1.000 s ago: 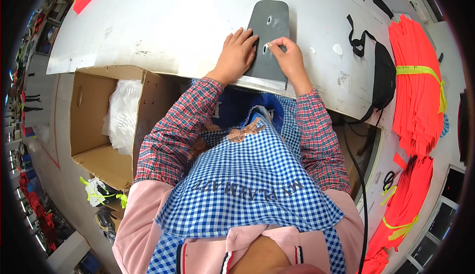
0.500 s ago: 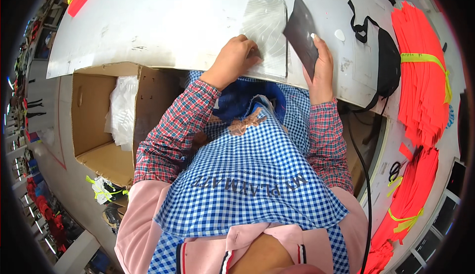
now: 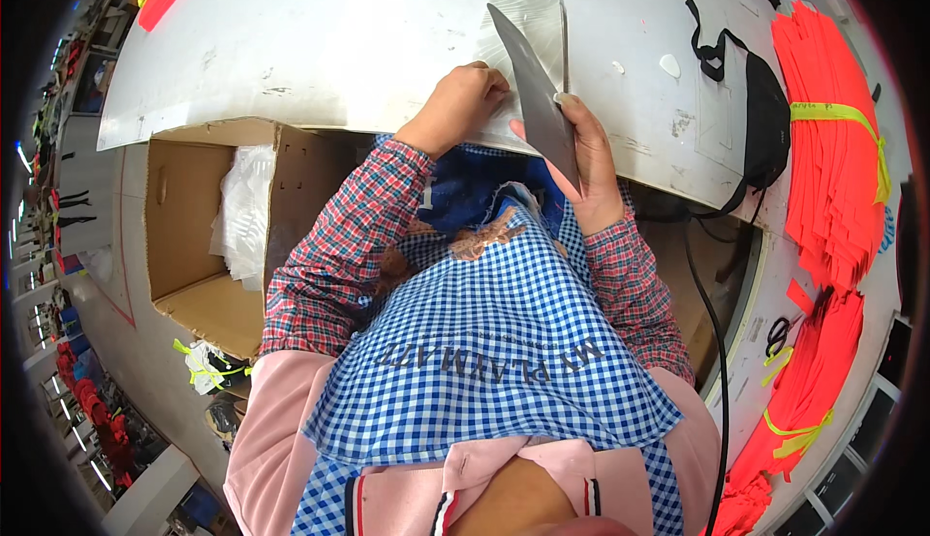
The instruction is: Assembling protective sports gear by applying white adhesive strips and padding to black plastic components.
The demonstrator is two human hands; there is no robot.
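A thin, dark grey flexible sheet [image 3: 536, 91] is tilted up on edge in my right hand [image 3: 593, 163], thumb on one face and fingers behind it. It partly covers a stack of translucent sheets [image 3: 533, 3] with a wavy line pattern, lying at the table's near edge. My left hand [image 3: 459, 105] is closed, its fingertips curled together at the stack's left side. Whatever those fingers pinch, if anything, is hidden.
Right of the white table [image 3: 291, 52] lie bundles of neon orange fabric [image 3: 823, 149] tied with yellow strips. A black pouch with straps [image 3: 765, 120] is nearer. An open cardboard box [image 3: 179, 216] holding translucent sheets [image 3: 242, 212] stands below left. Scissors [image 3: 777, 335] lie right.
My right hand has moved left and slightly toward me, bringing the dark grey sheet over the translucent stack and turning it more edge-on. My left hand stays almost in place.
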